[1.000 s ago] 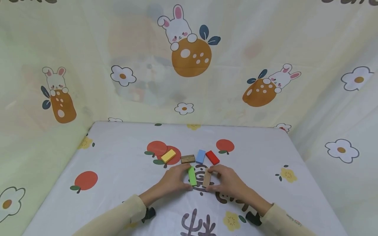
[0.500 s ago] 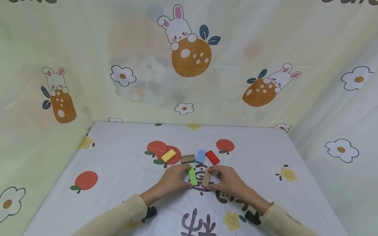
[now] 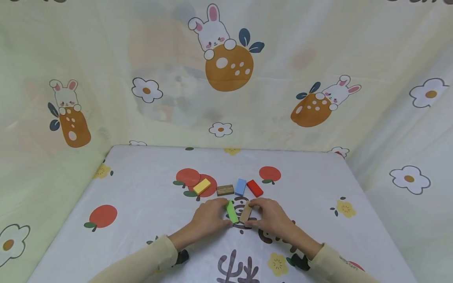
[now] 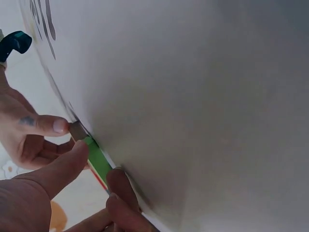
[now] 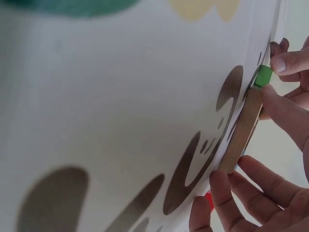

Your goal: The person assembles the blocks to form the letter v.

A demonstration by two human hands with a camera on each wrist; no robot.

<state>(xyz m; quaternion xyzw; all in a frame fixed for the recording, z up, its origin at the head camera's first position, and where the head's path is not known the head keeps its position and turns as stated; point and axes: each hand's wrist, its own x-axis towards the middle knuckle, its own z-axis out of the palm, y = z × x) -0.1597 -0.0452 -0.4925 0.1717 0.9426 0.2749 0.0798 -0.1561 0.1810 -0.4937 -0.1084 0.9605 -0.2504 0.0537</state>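
Note:
My left hand [image 3: 210, 214] pinches a green wooden block [image 3: 232, 212] by its two ends, thumb at the near end and fingers at the far end. The right hand [image 3: 269, 216] grips a light brown wooden block [image 3: 245, 212] the same way. Both blocks lie on the tablecloth, tilted so their near ends lean toward each other with a narrow gap. In the left wrist view the green block [image 4: 99, 159] shows between thumb and fingertips. The brown block [image 5: 242, 130] spans from thumb to fingertips in the right wrist view.
Behind the hands lie a yellow block [image 3: 202, 186], a dark brown block [image 3: 225, 190], a blue block [image 3: 240, 187] and a red block [image 3: 255, 188]. The white printed tablecloth [image 3: 141, 184] meets a patterned curtain [image 3: 170, 118] at the back and sides.
The near ends of the green and light brown blocks have turned inward and come closer together, both hands moving slightly with them. The blocks behind stay put.

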